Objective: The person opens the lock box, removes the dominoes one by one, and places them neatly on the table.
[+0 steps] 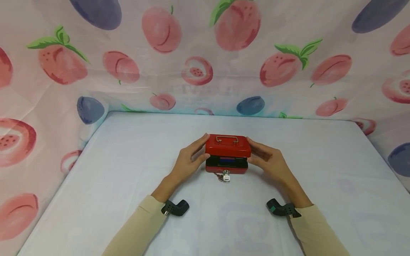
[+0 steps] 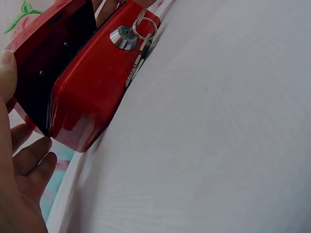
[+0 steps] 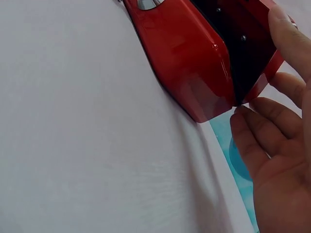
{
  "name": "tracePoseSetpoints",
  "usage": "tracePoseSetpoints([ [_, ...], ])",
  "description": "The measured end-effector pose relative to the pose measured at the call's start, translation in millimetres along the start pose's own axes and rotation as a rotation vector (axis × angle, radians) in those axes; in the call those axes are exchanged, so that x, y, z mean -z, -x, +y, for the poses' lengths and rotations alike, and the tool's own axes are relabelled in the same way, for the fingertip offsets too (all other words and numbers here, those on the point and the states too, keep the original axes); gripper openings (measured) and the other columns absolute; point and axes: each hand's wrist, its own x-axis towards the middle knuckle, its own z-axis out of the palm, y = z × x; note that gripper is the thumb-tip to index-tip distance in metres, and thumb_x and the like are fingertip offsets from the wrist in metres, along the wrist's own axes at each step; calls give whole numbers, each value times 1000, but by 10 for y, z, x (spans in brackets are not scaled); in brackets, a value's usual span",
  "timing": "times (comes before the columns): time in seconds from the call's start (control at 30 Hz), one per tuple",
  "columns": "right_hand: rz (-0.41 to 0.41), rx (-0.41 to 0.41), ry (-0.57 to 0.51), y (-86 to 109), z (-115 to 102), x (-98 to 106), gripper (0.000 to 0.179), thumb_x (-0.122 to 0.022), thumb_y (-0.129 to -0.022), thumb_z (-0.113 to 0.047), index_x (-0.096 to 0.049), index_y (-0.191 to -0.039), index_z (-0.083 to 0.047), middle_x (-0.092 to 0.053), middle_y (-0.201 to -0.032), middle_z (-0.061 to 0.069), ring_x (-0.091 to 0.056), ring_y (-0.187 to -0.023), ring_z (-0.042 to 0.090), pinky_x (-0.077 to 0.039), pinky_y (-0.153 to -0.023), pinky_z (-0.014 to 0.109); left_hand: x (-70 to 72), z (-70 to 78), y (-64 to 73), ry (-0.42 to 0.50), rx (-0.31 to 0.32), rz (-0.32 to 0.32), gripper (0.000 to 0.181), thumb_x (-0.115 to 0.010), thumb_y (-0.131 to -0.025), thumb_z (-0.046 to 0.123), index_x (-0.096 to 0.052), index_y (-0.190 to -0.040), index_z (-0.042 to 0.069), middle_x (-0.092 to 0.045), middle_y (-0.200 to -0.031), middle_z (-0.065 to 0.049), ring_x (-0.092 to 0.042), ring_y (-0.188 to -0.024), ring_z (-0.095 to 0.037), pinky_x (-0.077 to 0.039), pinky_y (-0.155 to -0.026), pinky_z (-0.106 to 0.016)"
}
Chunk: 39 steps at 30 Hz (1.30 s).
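Observation:
A small red metal cash box (image 1: 227, 147) stands on the white-covered table, its lid (image 1: 229, 151) partly raised. My left hand (image 1: 189, 160) holds the lid's left end, with the thumb at the front corner and the other fingers along the side. At the opposite end my right hand (image 1: 269, 160) holds the lid in the same way. A round silver lock (image 2: 123, 38) sits in the front wall, with a key in it and another key on a ring (image 2: 146, 28). Through the gap the dark interior shows, with something blue (image 1: 227, 160) inside that I cannot make out.
White cloth (image 1: 153, 138) covers the table around the box. A fruit-patterned curtain (image 1: 198, 96) hangs along the back and sides. Black wrist cameras (image 1: 176, 208) are strapped over both beige sleeves.

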Motion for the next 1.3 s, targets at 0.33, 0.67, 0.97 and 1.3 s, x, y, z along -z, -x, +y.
tracePoseSetpoints([
  [0.33, 108, 110, -46, -32, 92, -23, 50, -67, -78, -4, -53, -125, -12, -51, -126, 4, -52, -109, 19, -42, -89, 35, -13, 29, -13, -25, 10, 83, 56, -64, -82, 17, -43, -133, 8, -43, -133, -5, -43, -118, -15, -40, -91, -29],
  [0.67, 164, 173, -54, -8, -210, -64, 43, -66, -74, 8, -56, -116, 6, -53, -120, 19, -51, -111, 22, -42, -89, 36, -39, 51, -16, -16, 10, 137, 53, -65, -81, 18, -46, -130, 7, -47, -129, -6, -48, -113, -15, -44, -87, -28],
  [0.97, 199, 221, -46, -51, 63, -62, 45, -68, -75, 3, -58, -118, -5, -56, -119, 11, -55, -104, 23, -43, -89, 32, -18, 250, -70, 5, -68, 193, 47, -66, -77, 1, -51, -121, -6, -53, -120, -19, -53, -107, -27, -49, -79, -42],
  [1.3, 224, 230, -3, -70, 83, -85, 43, -67, -78, -3, -58, -119, -8, -57, -117, 8, -57, -100, 22, -44, -88, 33, 38, 413, -83, 88, -102, 160, 44, -59, -77, -13, -49, -119, -7, -49, -120, -24, -51, -110, -28, -47, -79, -49],
])
